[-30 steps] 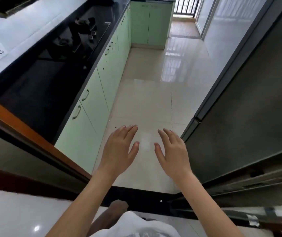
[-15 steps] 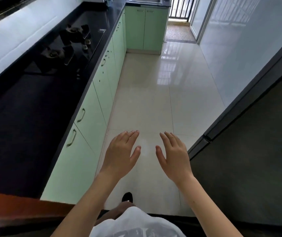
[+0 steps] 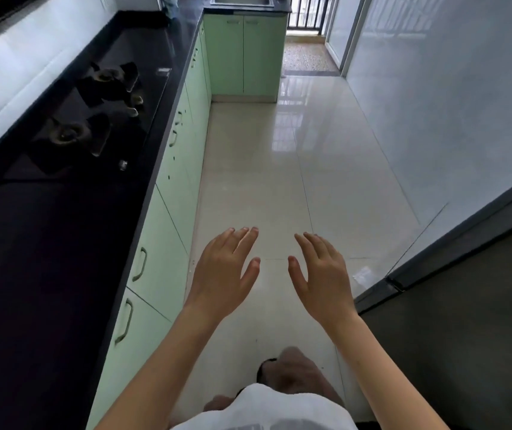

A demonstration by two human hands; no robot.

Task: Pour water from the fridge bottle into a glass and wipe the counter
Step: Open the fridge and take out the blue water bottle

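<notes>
Along the right edge of the frame, running from mid-height down to the lower right corner, stands the dark grey fridge (image 3: 465,305), its door closed, and that is the largest thing bearing on the step in hand: the bottle is presumably inside it, for no bottle and no glass shows anywhere in view. Down the left side runs the black tabletop (image 3: 46,259), which the task wants wiped later, with a gas hob (image 3: 93,119) set into it at the upper left and pale green cabinets (image 3: 161,243) beneath; at the top centre a steel sink (image 3: 242,0) sits in the far tabletop. The glossy tiled floor (image 3: 279,166) fills the middle. In the lower centre the left hand (image 3: 223,271) and the right hand (image 3: 320,274) hover side by side over the floor, both flat with fingers straight and slightly spread, holding nothing and touching nothing. The task looks barely begun. To do this step well, I judge the person should turn toward the fridge, find the door's edge or handle, which I cannot make out here, and pull with one hand, leaving the other free for the bottle.
</notes>
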